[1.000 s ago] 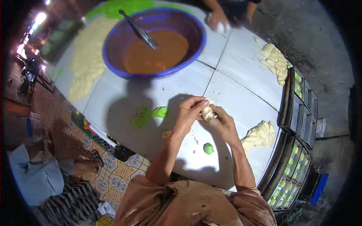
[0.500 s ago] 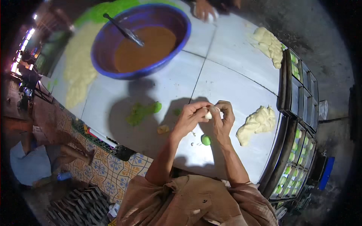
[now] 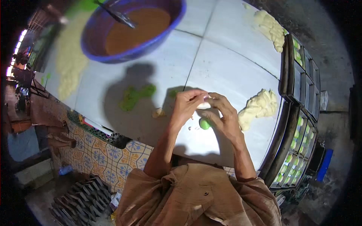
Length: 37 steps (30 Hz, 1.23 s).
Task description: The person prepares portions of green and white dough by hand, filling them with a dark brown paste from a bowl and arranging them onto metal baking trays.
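A small piece of pale dough (image 3: 203, 106) is pinched in the fingertips of my left hand (image 3: 186, 106). My right hand (image 3: 226, 115) curves around its other side, fingertips at the dough's upper edge and thumb spread away below. Just under both hands, a round green dough ball (image 3: 204, 124) lies on the white tiled table (image 3: 230, 71). A larger lump of pale dough (image 3: 260, 107) rests to the right of my right hand. Flattened green dough (image 3: 136, 97) lies to the left in my shadow, with a small tan scrap (image 3: 158, 112) nearer my left forearm.
A purple basin (image 3: 132, 56) of brown filling, with a metal utensil (image 3: 120, 17) in it, stands far left. Pale dough (image 3: 71, 67) spreads beside it; another pale mass (image 3: 269, 30) lies far right. Compartmented trays (image 3: 290, 169) with green-and-white pieces line the right edge.
My right hand has opened out, its thumb moving away from the fingers. The view has shifted, so basin and table sit higher; the other person's hand at the far edge is out of sight.
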Tool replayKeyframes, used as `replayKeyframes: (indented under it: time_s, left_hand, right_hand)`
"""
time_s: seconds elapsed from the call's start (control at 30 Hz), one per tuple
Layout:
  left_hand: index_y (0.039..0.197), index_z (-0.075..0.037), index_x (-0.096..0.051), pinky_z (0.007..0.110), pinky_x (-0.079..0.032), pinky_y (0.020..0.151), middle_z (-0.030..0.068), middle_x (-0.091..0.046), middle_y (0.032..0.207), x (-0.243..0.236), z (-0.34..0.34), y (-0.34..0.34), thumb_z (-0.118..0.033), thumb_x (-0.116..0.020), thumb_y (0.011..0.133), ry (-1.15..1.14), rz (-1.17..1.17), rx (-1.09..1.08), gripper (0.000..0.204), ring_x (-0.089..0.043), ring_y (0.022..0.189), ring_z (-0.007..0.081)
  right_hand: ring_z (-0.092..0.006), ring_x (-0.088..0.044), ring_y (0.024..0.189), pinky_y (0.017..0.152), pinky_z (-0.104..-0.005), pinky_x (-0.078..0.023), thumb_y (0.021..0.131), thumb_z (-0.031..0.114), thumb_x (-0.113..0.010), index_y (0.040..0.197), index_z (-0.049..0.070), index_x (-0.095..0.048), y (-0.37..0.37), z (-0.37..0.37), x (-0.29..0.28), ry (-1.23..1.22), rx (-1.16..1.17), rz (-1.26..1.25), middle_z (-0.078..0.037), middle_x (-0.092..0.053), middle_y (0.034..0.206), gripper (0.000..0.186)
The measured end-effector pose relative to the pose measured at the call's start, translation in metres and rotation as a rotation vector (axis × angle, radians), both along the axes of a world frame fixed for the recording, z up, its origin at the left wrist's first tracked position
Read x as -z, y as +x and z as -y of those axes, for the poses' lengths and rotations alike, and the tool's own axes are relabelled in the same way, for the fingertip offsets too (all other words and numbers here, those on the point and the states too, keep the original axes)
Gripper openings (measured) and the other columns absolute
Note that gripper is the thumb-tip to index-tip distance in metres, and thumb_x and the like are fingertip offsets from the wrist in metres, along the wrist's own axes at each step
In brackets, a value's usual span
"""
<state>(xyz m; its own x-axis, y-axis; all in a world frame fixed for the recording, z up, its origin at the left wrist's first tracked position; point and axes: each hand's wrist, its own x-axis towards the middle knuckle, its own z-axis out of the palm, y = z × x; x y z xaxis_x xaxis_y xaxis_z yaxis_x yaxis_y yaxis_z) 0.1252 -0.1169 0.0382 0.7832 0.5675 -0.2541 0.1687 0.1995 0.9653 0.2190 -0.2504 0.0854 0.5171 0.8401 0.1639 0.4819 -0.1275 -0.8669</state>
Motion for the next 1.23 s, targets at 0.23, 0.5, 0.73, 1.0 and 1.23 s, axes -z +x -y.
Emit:
replayKeyframes:
  time_s: [0.23, 0.5, 0.73, 1.0, 1.23]
  left_hand:
    - [0.142, -0.007, -0.045, 0.031, -0.057, 0.075, 0.0186, -0.056, 0.131, 0.003, 0.015, -0.021, -0.03, -0.073, 0.086, 0.34, -0.214, 0.146, 0.066, -0.071, 0.084, 0.0229]
    - [0.121, -0.003, -0.058, 0.037, -0.054, 0.076, 0.0144, -0.06, 0.117, 0.025, 0.061, -0.018, -0.031, -0.082, 0.073, 0.965, -0.226, 0.059, 0.061, -0.065, 0.09, 0.0241]
    - [0.109, -0.003, -0.061, 0.039, -0.053, 0.075, 0.0128, -0.064, 0.107, 0.025, 0.063, -0.001, -0.03, -0.08, 0.077, 0.77, -0.218, 0.147, 0.046, -0.066, 0.087, 0.0267]
    - [0.134, 0.001, -0.043, 0.035, -0.056, 0.072, 0.0157, -0.068, 0.096, 0.03, 0.062, -0.012, -0.016, -0.082, 0.074, 0.72, -0.11, 0.164, 0.073, -0.07, 0.077, 0.0259]
    - [0.14, -0.002, -0.038, 0.035, -0.056, 0.074, 0.0183, -0.061, 0.115, 0.016, 0.068, -0.019, -0.02, -0.085, 0.071, 0.683, -0.232, 0.16, 0.086, -0.071, 0.081, 0.0231]
  right_hand:
    - [-0.0104, -0.059, 0.079, 0.076, -0.0263, -0.051, 0.089, 0.007, -0.067, 0.107, 0.001, -0.063, 0.017, 0.019, 0.012, -0.123, 0.394, -0.642, -0.003, -0.065, 0.092, 0.02]
    - [-0.0149, -0.063, 0.079, 0.074, -0.0278, -0.053, 0.094, 0.014, -0.058, 0.116, -0.001, -0.059, 0.029, 0.051, 0.037, -0.097, 0.428, -0.743, -0.009, -0.065, 0.096, 0.026]
    - [-0.0386, -0.063, 0.092, 0.082, -0.0389, -0.051, 0.091, 0.021, -0.057, 0.108, 0.002, -0.066, 0.031, 0.037, 0.043, -0.241, 0.215, 0.113, -0.021, -0.065, 0.103, 0.027]
    - [-0.0193, -0.063, 0.094, 0.083, -0.0292, -0.049, 0.086, 0.019, -0.064, 0.114, -0.008, -0.062, 0.029, 0.04, 0.052, -0.199, 0.285, -0.437, -0.017, -0.068, 0.104, 0.039]
    - [-0.0272, -0.065, 0.082, 0.073, -0.0359, -0.051, 0.083, 0.026, -0.071, 0.113, 0.004, -0.066, 0.022, 0.043, 0.058, -0.339, 0.25, -0.192, -0.017, -0.068, 0.097, 0.037]
